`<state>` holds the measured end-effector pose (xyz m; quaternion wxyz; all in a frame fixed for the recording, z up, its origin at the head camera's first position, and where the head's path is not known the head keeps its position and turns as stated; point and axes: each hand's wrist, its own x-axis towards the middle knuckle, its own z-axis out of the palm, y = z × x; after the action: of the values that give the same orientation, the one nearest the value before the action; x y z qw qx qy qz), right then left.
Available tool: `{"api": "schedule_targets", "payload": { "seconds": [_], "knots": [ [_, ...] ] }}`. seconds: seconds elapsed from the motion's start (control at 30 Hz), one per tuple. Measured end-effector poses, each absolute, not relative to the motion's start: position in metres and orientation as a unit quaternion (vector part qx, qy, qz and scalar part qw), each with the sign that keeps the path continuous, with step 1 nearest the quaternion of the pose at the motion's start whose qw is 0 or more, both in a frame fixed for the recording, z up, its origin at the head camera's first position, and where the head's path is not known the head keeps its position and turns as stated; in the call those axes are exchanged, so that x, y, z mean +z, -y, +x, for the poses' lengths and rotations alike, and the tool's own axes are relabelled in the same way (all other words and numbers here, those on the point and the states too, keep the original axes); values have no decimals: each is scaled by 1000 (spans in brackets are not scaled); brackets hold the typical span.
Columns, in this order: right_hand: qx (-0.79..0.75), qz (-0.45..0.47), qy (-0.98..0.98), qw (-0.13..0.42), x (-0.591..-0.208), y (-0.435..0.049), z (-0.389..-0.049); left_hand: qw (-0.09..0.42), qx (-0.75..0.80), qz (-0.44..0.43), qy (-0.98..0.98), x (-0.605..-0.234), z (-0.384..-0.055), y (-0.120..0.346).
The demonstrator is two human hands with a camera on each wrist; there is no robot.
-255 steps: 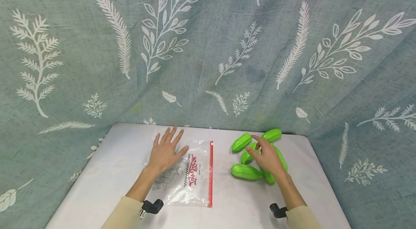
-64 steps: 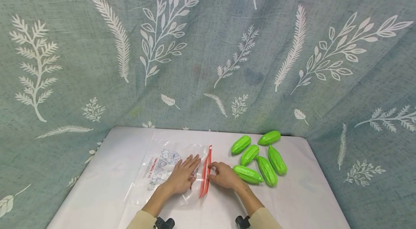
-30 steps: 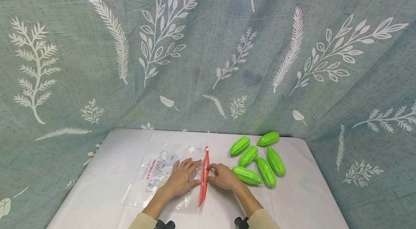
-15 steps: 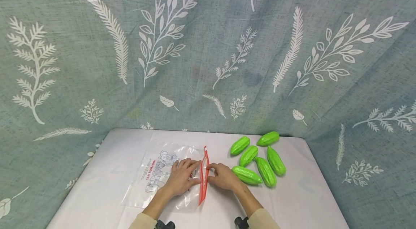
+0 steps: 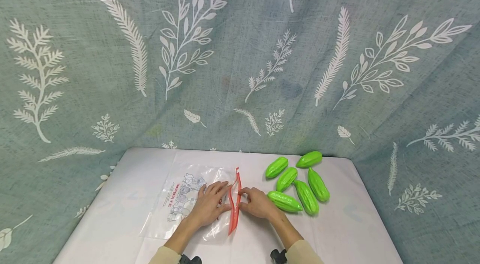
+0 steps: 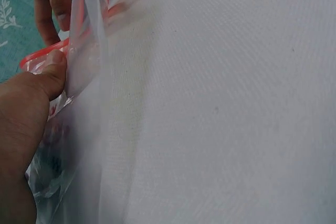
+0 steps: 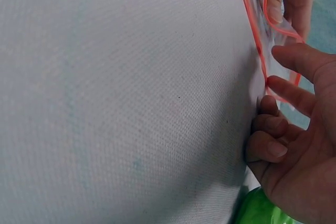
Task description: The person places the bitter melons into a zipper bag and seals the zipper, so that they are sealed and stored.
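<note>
A clear plastic zip bag (image 5: pixel 159 218), printed with figures, lies flat with its red-edged mouth parted. My left hand (image 5: pixel 208 203) rests on its upper layer, fingers spread, index fingertip near the red lip. In the left wrist view the left thumb (image 6: pixel 54 74) presses the film just behind the raised red lip (image 6: pixel 44 54). My right hand (image 5: pixel 258 202) meets the mouth from the other side. The right wrist view shows its index fingertip at the lower lip (image 7: pixel 255 35), thumb apart from it and the other fingers loosely curled.
Several bright green, ridged, gourd-like vegetables lie right of my right hand, the nearest gourd (image 5: pixel 285 202) close to its knuckles. The white-covered table (image 5: pixel 108 210) ends at the back against a leaf-patterned curtain (image 5: pixel 225 68).
The right hand has come from over the gourds to the bag's mouth. The mouth, earlier flat and closed, has parted. Over the last second its gap has widened while both hands stay nearly still.
</note>
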<state>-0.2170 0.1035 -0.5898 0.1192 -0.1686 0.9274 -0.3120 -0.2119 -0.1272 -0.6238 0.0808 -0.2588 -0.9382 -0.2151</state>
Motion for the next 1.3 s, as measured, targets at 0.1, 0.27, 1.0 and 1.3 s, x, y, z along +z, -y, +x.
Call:
{"api": "schedule_targets", "payload": {
  "seconds": [0.1, 0.27, 1.0, 1.3],
  "knots": [
    [-311, -171, -928, 115, -590, -103, -217, 90, -218, -268, 934, -624, -212, 128],
    [-310, -170, -928, 114, -591, -103, -217, 88, -233, -283, 926, -623, -212, 127],
    [-310, -161, -929, 119, -591, -102, -216, 67, -254, -276, 924, -621, -211, 127],
    [-311, -160, -929, 117, -589, -101, -215, 77, -250, -278, 925, -621, -211, 127]
  ]
}}
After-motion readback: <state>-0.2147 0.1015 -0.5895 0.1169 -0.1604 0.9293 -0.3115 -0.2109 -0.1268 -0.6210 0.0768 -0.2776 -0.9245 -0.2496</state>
